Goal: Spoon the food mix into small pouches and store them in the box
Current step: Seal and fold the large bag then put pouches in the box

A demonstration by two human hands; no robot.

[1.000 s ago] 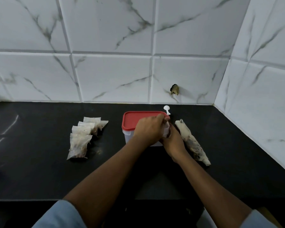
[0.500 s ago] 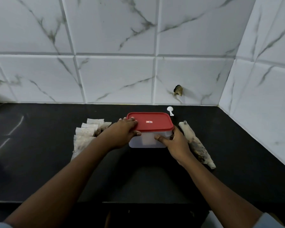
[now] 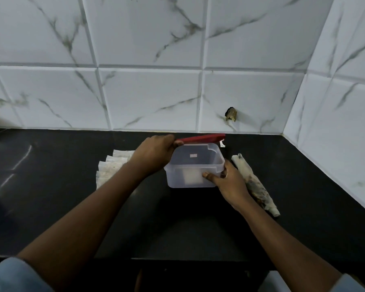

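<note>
Since a moment ago the red lid [image 3: 200, 138] has come off, tilted up at the back. Filled pouches [image 3: 111, 169] lie left: light, limp, best pinched by their tops. Left hand [image 3: 154, 152] pinches the lid's edge; right hand [image 3: 230, 183] clasps the box [image 3: 193, 165], light, stiff, slippery plastic.

A black, shiny desk [image 3: 51, 207] fills the lower half of the frame. Pale streaks of light shine on it at the left. Behind it, across the top, stands a wall of big white tiles [image 3: 148, 98] with thin grey lines like marble. More of the same tiles run down the right side. Right of the middle, one tile has a small dark hole [image 3: 231, 114] with rough brown edges.
</note>
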